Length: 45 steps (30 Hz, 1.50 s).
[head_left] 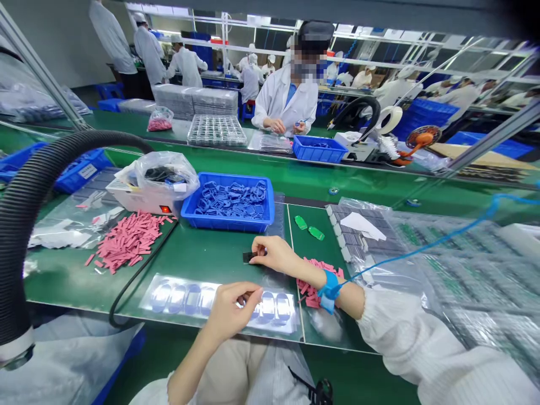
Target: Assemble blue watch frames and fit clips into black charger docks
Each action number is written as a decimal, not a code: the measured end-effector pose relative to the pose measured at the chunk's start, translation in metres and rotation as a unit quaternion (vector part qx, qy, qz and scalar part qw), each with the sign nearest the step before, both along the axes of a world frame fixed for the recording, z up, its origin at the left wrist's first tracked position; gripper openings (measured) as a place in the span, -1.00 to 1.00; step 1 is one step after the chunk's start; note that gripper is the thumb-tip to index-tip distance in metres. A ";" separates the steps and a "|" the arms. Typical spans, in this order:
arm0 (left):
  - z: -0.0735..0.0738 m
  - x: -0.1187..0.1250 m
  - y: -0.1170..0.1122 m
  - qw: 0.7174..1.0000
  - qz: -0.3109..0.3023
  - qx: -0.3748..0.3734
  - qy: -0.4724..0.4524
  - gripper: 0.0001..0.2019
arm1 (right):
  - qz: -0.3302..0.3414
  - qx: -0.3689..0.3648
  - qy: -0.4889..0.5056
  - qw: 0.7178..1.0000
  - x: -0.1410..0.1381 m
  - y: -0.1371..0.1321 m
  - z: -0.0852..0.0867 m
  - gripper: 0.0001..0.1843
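My right hand [276,254] reaches over the green bench and pinches a small flat black rectangular piece [247,258] by its right end. A blue strap [329,289] with a coiled cord circles that wrist. Nearer to me, my left hand [232,308] hovers over a clear sheet of oval film stickers [177,298]. Its thumb and forefinger are pressed together, and whatever may be between them is too small to make out. Small pink strips [314,275] lie in a pile partly behind my right forearm. Two green circuit boards [307,228] rest beyond my right hand.
A blue bin [230,224] of blue plastic frames stands at the back. Left of it are a bagged white box [141,197] and a larger pink-strip pile [126,242]. A black hose [25,225] arches at left. Trays [455,259] fill the right. A co-worker [287,101] sits opposite.
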<state>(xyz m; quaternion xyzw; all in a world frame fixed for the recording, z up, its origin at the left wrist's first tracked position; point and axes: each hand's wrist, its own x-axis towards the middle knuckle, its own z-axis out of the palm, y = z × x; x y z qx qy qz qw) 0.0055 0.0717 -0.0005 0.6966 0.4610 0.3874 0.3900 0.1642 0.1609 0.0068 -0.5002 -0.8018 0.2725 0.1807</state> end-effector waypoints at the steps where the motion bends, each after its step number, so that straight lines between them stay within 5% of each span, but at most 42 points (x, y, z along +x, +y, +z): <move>1: 0.000 0.000 0.000 1.000 0.005 -0.003 -0.009 -0.83 | -0.008 -0.004 0.007 1.000 0.001 0.000 0.001 -0.85; 6: 0.004 -0.004 -0.002 0.994 0.082 -0.027 -0.065 -0.81 | -0.026 0.005 0.062 0.998 0.012 -0.014 0.022 -0.93; 10: 0.014 -0.010 -0.015 0.984 0.100 -0.097 -0.115 -0.69 | 0.011 0.003 0.135 0.991 0.024 -0.053 0.051 -0.90; 13: 0.024 -0.004 -0.029 0.947 -0.007 -0.238 -0.218 -0.57 | 0.046 -0.040 0.228 0.972 0.030 -0.090 0.064 -0.88; 17: 0.032 0.014 -0.048 0.831 -0.181 -0.399 -0.343 -0.49 | 0.048 -0.114 0.296 0.947 0.033 -0.127 0.064 -0.84; 22: 0.032 0.029 -0.061 0.786 -0.211 -0.433 -0.387 -0.57 | 0.012 -0.159 0.351 0.923 0.035 -0.153 0.058 -0.83; 27: 0.032 0.030 -0.066 0.777 -0.222 -0.442 -0.391 -0.60 | -0.020 -0.138 0.360 0.923 0.034 -0.170 0.057 -0.87; 32: 0.040 0.032 -0.073 0.783 -0.182 -0.433 -0.407 -0.62 | -0.106 0.126 0.292 0.942 0.036 -0.178 0.061 -0.81; 35: 0.047 0.034 -0.077 0.784 -0.170 -0.422 -0.422 -0.66 | -0.109 0.221 0.215 0.945 0.039 -0.179 0.065 -0.81; 45: 0.052 0.035 -0.080 0.808 -0.162 -0.399 -0.403 -0.71 | -0.099 0.210 0.188 0.954 0.045 -0.181 0.065 -0.80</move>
